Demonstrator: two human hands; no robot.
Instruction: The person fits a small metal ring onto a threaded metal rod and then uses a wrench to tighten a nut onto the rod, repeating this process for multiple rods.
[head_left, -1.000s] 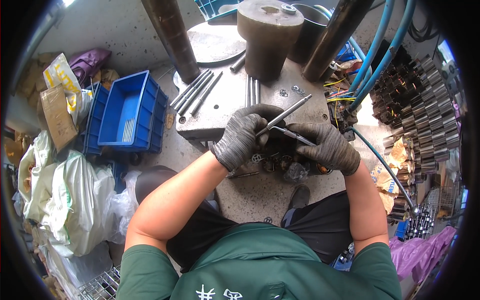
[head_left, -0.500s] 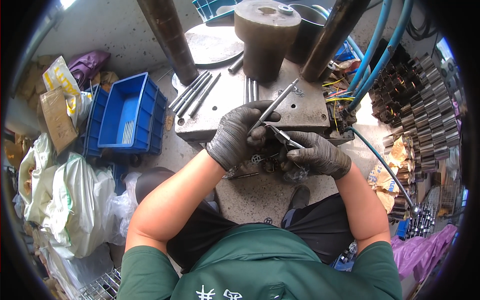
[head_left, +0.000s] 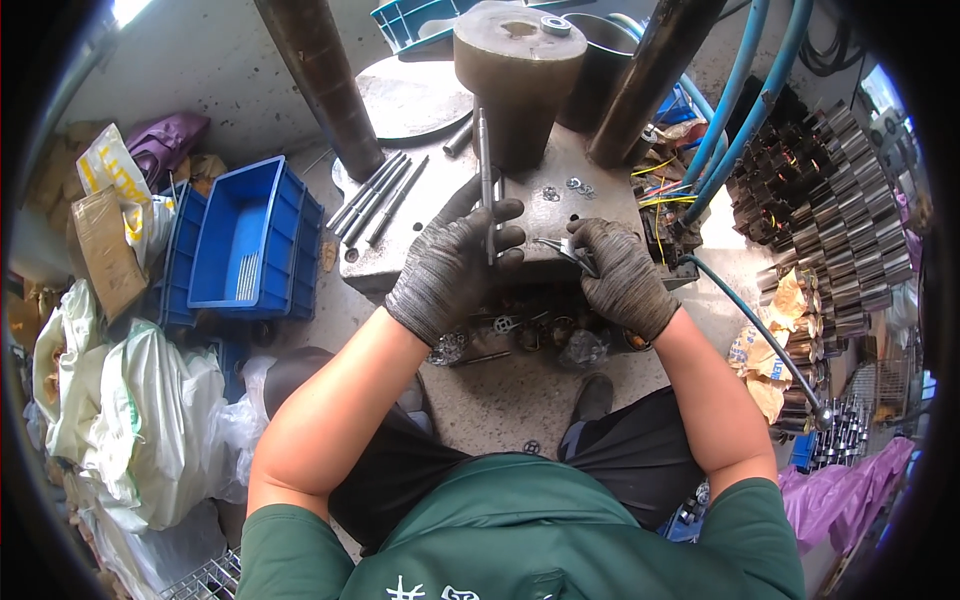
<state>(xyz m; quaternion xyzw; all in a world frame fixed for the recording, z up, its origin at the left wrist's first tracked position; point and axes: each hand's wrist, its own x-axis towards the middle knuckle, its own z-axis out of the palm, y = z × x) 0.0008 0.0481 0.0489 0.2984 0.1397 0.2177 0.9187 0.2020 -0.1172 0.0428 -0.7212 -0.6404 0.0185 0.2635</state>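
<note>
My left hand (head_left: 440, 262), in a dark grey work glove, grips a slender steel shaft (head_left: 484, 150) that points away from me, nearly upright in the picture. Its thumb lies along the shaft, and the fingers curl partly round from the right. In my gloved right hand (head_left: 628, 282) is a small pair of pliers (head_left: 572, 252), jaws toward the left, apart from the shaft. The palm hides most of the handles. Beyond the hands, small metal retaining rings (head_left: 578, 187) lie on the steel worktable (head_left: 610, 228).
Several steel shafts (head_left: 385, 200) rest on the table's left side. A thick steel cylinder (head_left: 520, 60) stands between two dark columns (head_left: 320, 85). Blue bins (head_left: 240, 235) sit at left; stacked metal cylinders (head_left: 850, 220) and blue hoses (head_left: 735, 120) are at right.
My left hand has turned the shaft from a rightward slant to nearly upright. The right hand with the pliers has moved up and away from me, with its fingers closed more tightly.
</note>
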